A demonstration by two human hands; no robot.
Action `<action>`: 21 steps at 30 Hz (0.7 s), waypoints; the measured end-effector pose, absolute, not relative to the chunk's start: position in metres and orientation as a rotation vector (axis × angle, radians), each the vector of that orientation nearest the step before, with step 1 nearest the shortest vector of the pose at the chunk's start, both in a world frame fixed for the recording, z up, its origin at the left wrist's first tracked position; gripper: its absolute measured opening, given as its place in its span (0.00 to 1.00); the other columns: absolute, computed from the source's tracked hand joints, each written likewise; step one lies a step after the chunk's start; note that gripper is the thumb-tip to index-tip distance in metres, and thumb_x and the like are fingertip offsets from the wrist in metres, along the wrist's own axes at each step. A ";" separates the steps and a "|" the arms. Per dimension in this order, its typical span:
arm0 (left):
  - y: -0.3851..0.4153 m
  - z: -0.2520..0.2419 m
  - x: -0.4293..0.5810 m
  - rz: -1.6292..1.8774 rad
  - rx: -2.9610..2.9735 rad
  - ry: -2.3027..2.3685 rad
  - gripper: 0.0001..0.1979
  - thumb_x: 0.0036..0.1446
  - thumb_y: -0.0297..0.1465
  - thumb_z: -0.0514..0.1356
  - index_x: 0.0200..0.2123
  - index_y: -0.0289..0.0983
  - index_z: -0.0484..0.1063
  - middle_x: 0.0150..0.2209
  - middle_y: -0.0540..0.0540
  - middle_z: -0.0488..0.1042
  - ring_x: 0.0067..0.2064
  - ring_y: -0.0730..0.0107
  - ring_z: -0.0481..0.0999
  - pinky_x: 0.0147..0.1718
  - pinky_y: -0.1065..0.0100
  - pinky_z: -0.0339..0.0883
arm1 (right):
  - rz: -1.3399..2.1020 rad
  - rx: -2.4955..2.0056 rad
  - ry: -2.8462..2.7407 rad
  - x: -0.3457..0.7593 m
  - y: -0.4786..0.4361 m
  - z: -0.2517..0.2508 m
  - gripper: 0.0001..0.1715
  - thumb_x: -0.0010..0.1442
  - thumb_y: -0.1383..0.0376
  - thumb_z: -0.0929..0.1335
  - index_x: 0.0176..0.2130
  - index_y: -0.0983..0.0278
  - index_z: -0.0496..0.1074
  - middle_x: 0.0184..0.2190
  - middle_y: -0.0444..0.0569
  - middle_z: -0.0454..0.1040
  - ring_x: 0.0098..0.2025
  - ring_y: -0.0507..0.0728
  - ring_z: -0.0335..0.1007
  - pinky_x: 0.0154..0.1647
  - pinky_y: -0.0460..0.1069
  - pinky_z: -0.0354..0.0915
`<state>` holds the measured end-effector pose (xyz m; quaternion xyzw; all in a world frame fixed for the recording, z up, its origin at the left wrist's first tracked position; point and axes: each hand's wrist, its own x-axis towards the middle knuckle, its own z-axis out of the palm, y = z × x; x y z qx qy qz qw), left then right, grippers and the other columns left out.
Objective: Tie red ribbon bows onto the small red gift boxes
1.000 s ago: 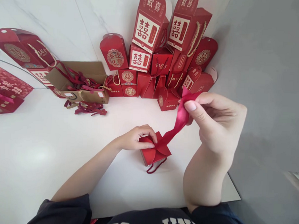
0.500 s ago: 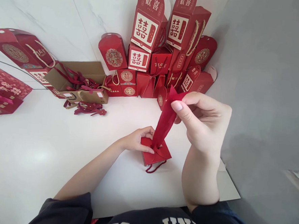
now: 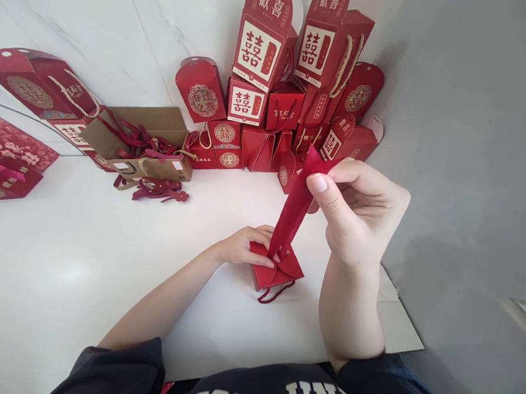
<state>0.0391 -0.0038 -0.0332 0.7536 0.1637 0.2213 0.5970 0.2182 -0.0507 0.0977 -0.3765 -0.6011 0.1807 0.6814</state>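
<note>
"Nearest to us is the navy short-sleeved shirt with pale block lettering [image 3: 243, 373]. What's the right hand [image 3: 360, 212] doing?"

"It's pinching a glossy crimson satin ribbon [image 3: 292, 211] between thumb and fingertips, well above the table, and the ribbon is slanting down to the left!"

"And where's it ending?"

"It's meeting the middle of a small red cardboard box with curved top flaps [image 3: 264, 276], which is sitting on the smooth white tabletop [image 3: 85, 257] in front of the person. A twisted dark-red cord handle [image 3: 264, 302] is drooping from its near side."

"The left hand [image 3: 244, 246]?"

"Resting on that box, thumb lying over a flap, the thumb-to-finger gap narrow. The ribbon is partly covering the fingers, so I can't tell whether they're gripping."

"Farther out?"

"A loose pile of dark-red strips [image 3: 159, 190] is lying just in front of an open brown cardboard carton [image 3: 158, 170], which is holding more. To its right, stacked red printed boxes [image 3: 284, 106] are towering against the white marbled wall [image 3: 158, 12]!"
</note>
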 end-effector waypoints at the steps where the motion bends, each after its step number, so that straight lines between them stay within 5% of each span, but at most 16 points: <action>1: -0.004 -0.033 0.039 0.521 1.738 0.389 0.10 0.50 0.35 0.69 0.36 0.37 0.81 0.45 0.37 0.79 0.60 0.53 0.67 0.59 0.53 0.62 | 0.419 -0.843 -1.345 0.218 -0.051 0.098 0.12 0.58 0.56 0.72 0.27 0.59 0.73 0.23 0.44 0.71 0.25 0.54 0.69 0.22 0.51 0.67; 8: -0.002 -0.024 0.041 0.388 1.847 0.278 0.11 0.60 0.36 0.61 0.42 0.42 0.82 0.47 0.41 0.79 0.59 0.57 0.69 0.62 0.53 0.56 | 0.472 -0.816 -1.299 0.219 -0.050 0.098 0.12 0.57 0.56 0.72 0.27 0.59 0.72 0.24 0.45 0.70 0.27 0.55 0.70 0.24 0.51 0.67; 21: 0.000 -0.035 0.042 0.626 1.861 0.383 0.08 0.54 0.36 0.66 0.37 0.41 0.83 0.38 0.41 0.81 0.49 0.58 0.72 0.53 0.55 0.65 | 0.371 -0.804 -1.252 0.221 -0.040 0.093 0.12 0.59 0.57 0.71 0.27 0.59 0.71 0.22 0.42 0.67 0.22 0.52 0.67 0.19 0.49 0.62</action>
